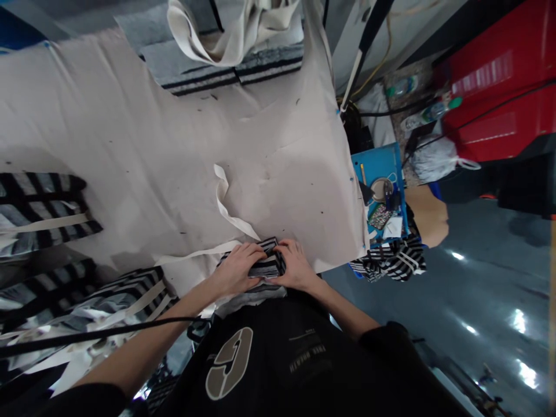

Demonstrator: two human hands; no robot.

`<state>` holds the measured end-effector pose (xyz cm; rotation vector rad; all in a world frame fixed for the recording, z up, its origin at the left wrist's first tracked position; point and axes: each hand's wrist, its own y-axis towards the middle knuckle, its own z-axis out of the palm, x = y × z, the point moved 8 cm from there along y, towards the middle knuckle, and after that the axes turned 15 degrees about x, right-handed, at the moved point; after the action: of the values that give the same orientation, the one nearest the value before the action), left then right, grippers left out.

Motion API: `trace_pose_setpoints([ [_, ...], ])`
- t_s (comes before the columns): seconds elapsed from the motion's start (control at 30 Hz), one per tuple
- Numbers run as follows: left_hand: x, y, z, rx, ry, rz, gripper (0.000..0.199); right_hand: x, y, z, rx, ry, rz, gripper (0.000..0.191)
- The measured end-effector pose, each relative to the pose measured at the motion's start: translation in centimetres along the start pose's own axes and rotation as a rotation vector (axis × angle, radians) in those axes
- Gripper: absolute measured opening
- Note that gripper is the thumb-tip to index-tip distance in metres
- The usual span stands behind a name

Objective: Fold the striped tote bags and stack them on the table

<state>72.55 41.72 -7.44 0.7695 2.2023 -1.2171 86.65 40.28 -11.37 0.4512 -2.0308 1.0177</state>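
At the near edge of the cloth-covered table point(260, 139), a folded black-and-grey striped fabric piece point(266, 265) lies between my two hands. My left hand point(238, 267) presses on its left side with bent fingers. On its right side, my right hand point(295, 265) pinches the edge, thumb toward my body. Grey fabric hangs below the piece, close to my shirt. A cream strap point(223, 202) curls on the cloth just beyond my hands, and another strap point(195, 253) runs off to the left.
Striped fabric bundles with straps point(43, 202) lie at the left. More grey fabric point(191, 63) and a looped cream strap point(234, 49) are at the far side. A blue tray point(377, 159) with small items stands right of the table. A black cable point(99, 331) crosses the lower left.
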Motion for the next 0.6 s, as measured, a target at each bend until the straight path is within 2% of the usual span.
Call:
trace_pose_setpoints([
  [0.27, -0.23, -0.04, 0.04, 0.009, 0.019, 0.021, 0.041, 0.1, 0.07, 0.36, 0.027, 0.015, -0.012, 0.073],
  [0.6, -0.18, 0.31, 0.4, 0.063, 0.03, 0.004, 0.05, -0.36, -0.31, 0.8, 0.018, 0.017, 0.046, 0.084],
])
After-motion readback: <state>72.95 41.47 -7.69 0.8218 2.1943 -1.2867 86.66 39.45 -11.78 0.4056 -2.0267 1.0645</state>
